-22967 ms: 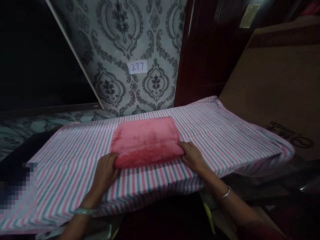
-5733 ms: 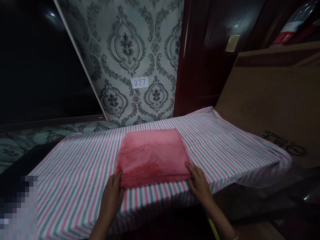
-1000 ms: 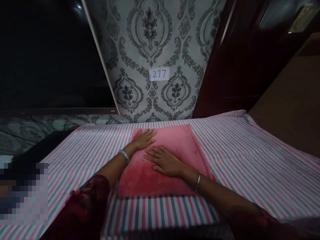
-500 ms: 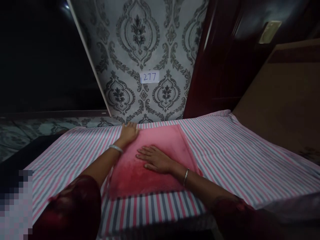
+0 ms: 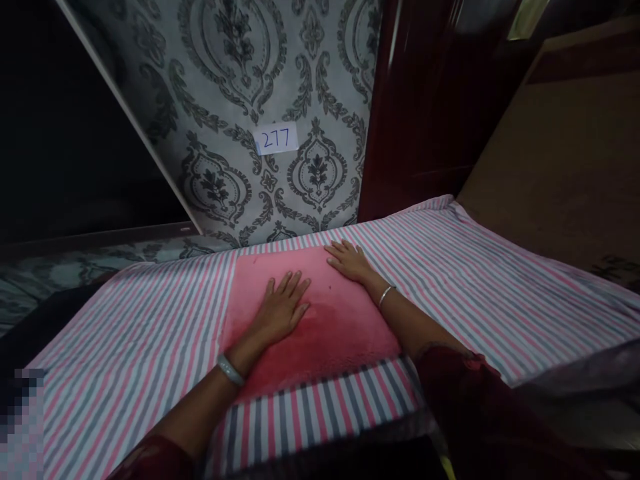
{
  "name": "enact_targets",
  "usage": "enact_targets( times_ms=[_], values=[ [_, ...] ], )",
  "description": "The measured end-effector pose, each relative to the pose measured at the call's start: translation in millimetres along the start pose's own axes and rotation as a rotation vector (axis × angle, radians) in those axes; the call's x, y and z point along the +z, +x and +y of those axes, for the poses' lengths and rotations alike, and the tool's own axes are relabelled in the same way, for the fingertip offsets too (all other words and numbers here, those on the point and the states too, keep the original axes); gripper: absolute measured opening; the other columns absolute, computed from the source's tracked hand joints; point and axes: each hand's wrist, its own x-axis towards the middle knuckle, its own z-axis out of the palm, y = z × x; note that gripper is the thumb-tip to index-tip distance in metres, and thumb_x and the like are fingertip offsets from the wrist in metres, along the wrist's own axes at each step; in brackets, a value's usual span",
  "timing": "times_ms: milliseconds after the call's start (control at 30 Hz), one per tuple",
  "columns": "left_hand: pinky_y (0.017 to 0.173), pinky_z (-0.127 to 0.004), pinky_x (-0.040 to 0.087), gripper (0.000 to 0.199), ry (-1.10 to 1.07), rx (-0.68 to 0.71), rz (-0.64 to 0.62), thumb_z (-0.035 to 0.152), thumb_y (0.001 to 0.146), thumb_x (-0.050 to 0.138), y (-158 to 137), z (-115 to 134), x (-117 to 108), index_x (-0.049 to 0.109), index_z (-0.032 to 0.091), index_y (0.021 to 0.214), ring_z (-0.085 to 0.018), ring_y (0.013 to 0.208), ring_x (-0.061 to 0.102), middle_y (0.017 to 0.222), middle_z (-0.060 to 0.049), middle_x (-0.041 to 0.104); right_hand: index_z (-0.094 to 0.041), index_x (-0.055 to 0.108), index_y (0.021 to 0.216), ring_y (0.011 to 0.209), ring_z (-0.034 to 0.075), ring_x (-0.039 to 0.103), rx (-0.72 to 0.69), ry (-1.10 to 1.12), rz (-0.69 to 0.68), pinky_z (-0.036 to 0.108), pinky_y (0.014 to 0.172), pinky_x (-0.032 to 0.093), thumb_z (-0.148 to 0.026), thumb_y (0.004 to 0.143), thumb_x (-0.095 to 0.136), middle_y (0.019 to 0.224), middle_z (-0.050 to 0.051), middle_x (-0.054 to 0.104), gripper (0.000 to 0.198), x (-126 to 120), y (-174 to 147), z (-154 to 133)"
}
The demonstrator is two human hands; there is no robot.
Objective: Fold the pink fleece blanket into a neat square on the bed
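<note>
A pink plush cloth (image 5: 330,327), roughly square, lies flat near the front edge of the striped tablecloth (image 5: 430,267). My left hand (image 5: 283,307) rests palm down on the cloth's left-middle part, fingers spread and holding nothing. At the cloth's far right corner, my right hand (image 5: 349,260) lies flat with its fingers apart. Darker red pile shows across the near half of the cloth, lighter pink toward the far side. What is under the palms is hidden.
Behind the table stands a patterned wall with a paper label (image 5: 277,138) reading 277. A large black screen (image 5: 75,133) is at the left. A dark red door (image 5: 415,113) and a brown cardboard box (image 5: 565,147) stand at the right.
My left hand has moved from the cloth's far left corner in toward its middle. My right hand has gone from the middle to the far right corner. The view has shifted slightly.
</note>
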Motion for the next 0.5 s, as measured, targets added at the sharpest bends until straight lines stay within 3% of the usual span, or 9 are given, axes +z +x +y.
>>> enact_targets(
  times_ms=[133,233,367,500],
  values=[
    [0.122,-0.065,0.020,0.059,-0.015,-0.029,-0.004,0.047,0.104,0.034,0.8,2.5,-1.4,0.036,0.024,0.158,-0.032,0.155,0.024,0.167,-0.012,0.029,-0.024,0.038,0.158,0.153,0.032,0.026,0.187,0.096,0.013,0.061,0.120,0.026,-0.045,0.107,0.031,0.167,0.011,0.028,0.056,5.1,7.7,13.6],
    [0.121,-0.067,0.019,0.058,-0.002,-0.152,0.028,0.047,0.103,0.035,-0.5,-3.9,-5.5,0.042,0.022,0.155,-0.034,0.154,0.028,0.164,-0.015,0.034,-0.019,0.036,0.159,0.150,0.031,0.034,0.241,0.145,0.038,0.054,0.120,0.029,-0.044,0.106,0.031,0.162,0.014,0.037,0.058,6.7,9.7,19.1],
    [0.120,-0.070,0.017,0.057,-0.083,-0.472,0.089,0.044,0.098,0.047,-2.3,-39.8,-18.4,0.051,0.017,0.148,-0.039,0.153,0.028,0.163,-0.020,0.035,-0.017,0.029,0.162,0.136,0.035,0.052,0.308,0.250,0.055,0.050,0.115,0.038,-0.047,0.102,0.040,0.148,0.018,0.055,0.068,3.6,5.5,21.0],
    [0.118,-0.049,0.036,0.067,-0.556,-0.821,0.265,0.034,0.084,0.068,-4.1,-87.6,-28.6,0.051,0.009,0.145,-0.034,0.149,0.038,0.158,-0.024,0.042,-0.017,0.029,0.162,0.137,0.035,0.051,0.375,0.438,0.142,0.047,0.115,0.038,-0.042,0.096,0.051,0.150,0.017,0.053,0.074,-2.0,-3.3,23.2]
  ],
)
